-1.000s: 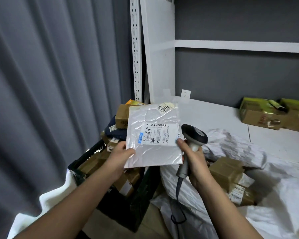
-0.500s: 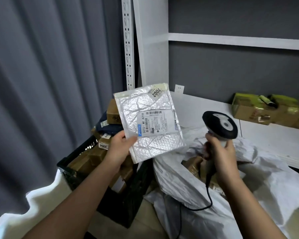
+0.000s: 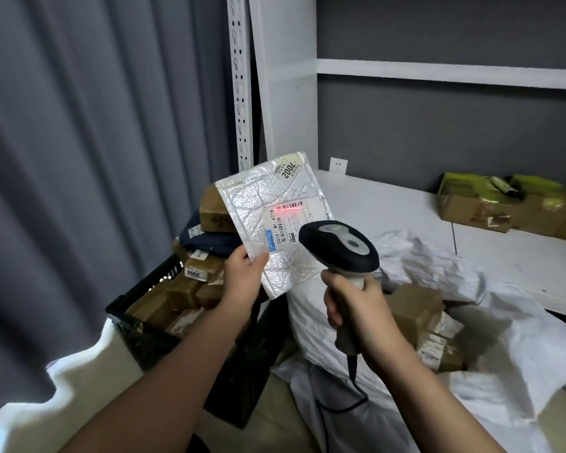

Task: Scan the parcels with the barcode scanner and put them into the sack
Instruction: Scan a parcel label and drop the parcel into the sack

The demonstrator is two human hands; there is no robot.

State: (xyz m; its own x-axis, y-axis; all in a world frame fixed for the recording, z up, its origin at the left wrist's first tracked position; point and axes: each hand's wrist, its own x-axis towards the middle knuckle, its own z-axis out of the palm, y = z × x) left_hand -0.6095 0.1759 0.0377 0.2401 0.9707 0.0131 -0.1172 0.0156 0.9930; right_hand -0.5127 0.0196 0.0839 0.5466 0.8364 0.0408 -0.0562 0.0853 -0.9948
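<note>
Bubble mailer (image 3: 276,223): held up and tilted between the two hands, label facing the camera, a red scan line across the barcode (image 3: 290,208) near its upper right edge.
Left hand (image 3: 242,279): its grip pinches the mailer's lower left edge, thumb on the front, fingers behind.
Right hand (image 3: 356,308): its grip is wrapped round the handle of the barcode scanner (image 3: 340,248); the scanner head overlaps the mailer's lower right corner in this view, whether touching I cannot tell.
Scanner cable (image 3: 350,397): hangs from the handle and loops over the sack below.
White sack (image 3: 490,351): just below and right of the right hand, mouth open, brown boxes (image 3: 415,308) inside.
Black crate (image 3: 144,325): below the left hand, heaped with brown parcels (image 3: 190,289) to its rim.
Shelf (image 3: 389,210): white, behind the sack; bare near its left edge, taped boxes (image 3: 490,207) at the far right.
Curtain (image 3: 95,158): grey, close along the crate's left side.
</note>
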